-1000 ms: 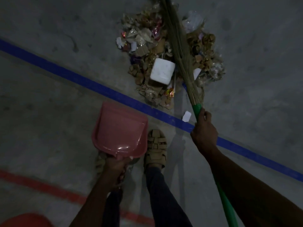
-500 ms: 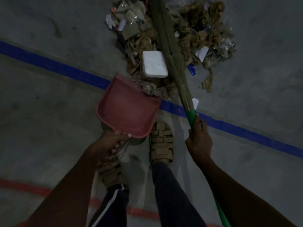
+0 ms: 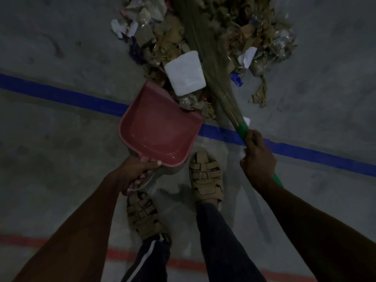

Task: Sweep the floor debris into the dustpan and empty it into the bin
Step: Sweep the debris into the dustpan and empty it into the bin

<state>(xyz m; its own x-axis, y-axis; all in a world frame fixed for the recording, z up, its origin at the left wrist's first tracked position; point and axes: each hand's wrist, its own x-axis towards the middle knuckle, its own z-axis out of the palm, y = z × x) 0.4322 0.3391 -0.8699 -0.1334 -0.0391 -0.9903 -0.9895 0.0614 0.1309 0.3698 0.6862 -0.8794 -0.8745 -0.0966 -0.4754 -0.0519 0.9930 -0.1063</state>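
1. Dustpan [image 3: 160, 131], pink, sits tilted across the blue line [image 3: 61, 94], its open edge touching the debris pile [image 3: 203, 37]; left hand [image 3: 136, 174] grips its handle.
2. Right hand [image 3: 256, 157] is wrapped round the broom [image 3: 211, 64], whose bristles lie over the pile beside a white block [image 3: 184, 73].
3. Bare concrete lies open on both sides.
4. No readable writing; the pile's top is cut off, dim and blurred.

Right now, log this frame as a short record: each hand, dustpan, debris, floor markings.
left hand: grips the dustpan handle
right hand: grips the broom at its green handle
dustpan: pink, open edge at the pile, almost nothing inside
debris pile: paper and cardboard scraps, white foam block nearest the pan
floor lines: blue line, red line
bin: not in view
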